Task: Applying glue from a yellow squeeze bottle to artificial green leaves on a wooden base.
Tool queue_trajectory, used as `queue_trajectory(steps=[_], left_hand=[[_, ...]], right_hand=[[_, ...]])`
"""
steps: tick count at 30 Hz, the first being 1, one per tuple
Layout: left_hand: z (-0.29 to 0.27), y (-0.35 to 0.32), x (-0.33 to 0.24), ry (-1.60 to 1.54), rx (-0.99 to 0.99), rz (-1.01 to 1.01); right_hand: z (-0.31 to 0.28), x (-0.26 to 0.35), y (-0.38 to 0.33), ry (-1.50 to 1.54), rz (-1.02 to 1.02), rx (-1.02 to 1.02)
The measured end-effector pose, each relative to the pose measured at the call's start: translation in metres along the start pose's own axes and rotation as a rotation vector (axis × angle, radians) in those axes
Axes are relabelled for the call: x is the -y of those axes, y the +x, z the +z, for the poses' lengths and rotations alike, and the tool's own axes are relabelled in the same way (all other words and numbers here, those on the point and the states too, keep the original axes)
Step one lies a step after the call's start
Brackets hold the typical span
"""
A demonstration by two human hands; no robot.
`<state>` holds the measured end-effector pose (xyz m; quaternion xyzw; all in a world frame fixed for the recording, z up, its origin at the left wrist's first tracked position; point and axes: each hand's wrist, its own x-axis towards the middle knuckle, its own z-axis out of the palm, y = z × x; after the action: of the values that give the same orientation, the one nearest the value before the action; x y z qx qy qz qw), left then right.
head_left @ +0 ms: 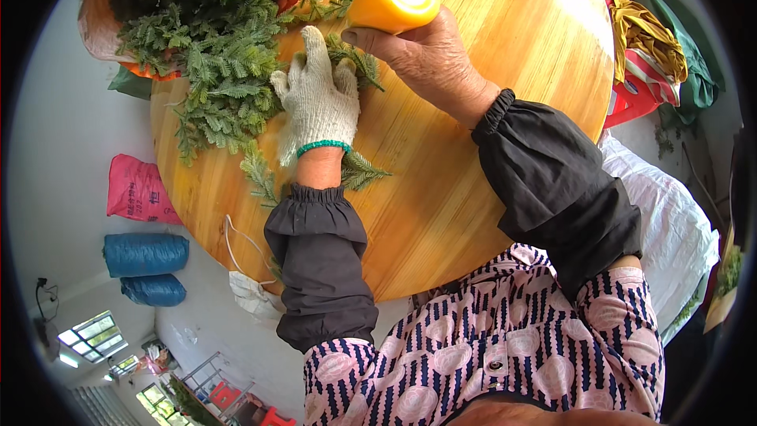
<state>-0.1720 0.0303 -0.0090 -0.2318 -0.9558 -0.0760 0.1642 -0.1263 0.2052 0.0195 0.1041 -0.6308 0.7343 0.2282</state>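
My bare right hand (430,67) is closed around a yellow bottle (382,1), its round base turned up toward me. The bottle's lower end is hidden behind its body, over the greenery. My left hand (319,95), in a white knit glove with a green cuff, lies palm down with its fingers spread on evergreen sprigs (359,63). Just left of the glove rises a big heap of evergreen branches (213,55). Another sprig (363,171) pokes out beside my left wrist. What lies under the glove's palm is hidden.
Everything rests on a round wooden table (426,213). A white face mask (252,292) hangs at its near-left edge. Pink (140,189) and blue bundles (146,255) lie on the floor at left. At right are a red stool (631,102) with cloths and a white sack (662,221).
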Motion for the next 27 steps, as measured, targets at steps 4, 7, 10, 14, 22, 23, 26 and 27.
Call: queue_trajectory(steps=[4, 7, 10, 14, 22, 23, 26, 27], left_hand=[[0.004, -0.001, 0.001, 0.000, -0.013, 0.009], [0.004, -0.001, 0.002, 0.007, -0.005, 0.002], [0.002, 0.000, 0.000, 0.014, -0.033, 0.028], [0.000, -0.002, 0.000, -0.009, -0.017, 0.007], [0.003, -0.002, -0.001, 0.109, -0.072, 0.130], [0.004, -0.002, -0.003, 0.018, -0.073, 0.073], [0.001, -0.004, -0.002, -0.068, -0.097, 0.006], [0.003, -0.003, -0.002, -0.073, -0.115, 0.007]], right_hand=[[0.002, -0.001, -0.001, -0.072, -0.086, -0.013], [0.002, 0.000, 0.000, -0.089, -0.067, -0.019], [0.001, 0.006, 0.001, -0.053, -0.097, -0.021], [0.000, 0.011, -0.002, -0.173, -0.090, 0.008], [-0.002, 0.010, -0.005, -0.143, -0.121, -0.027], [-0.003, 0.011, -0.005, -0.152, -0.094, -0.014], [-0.002, 0.014, -0.010, -0.078, -0.080, -0.013], [-0.002, 0.014, -0.012, -0.006, -0.091, -0.037]])
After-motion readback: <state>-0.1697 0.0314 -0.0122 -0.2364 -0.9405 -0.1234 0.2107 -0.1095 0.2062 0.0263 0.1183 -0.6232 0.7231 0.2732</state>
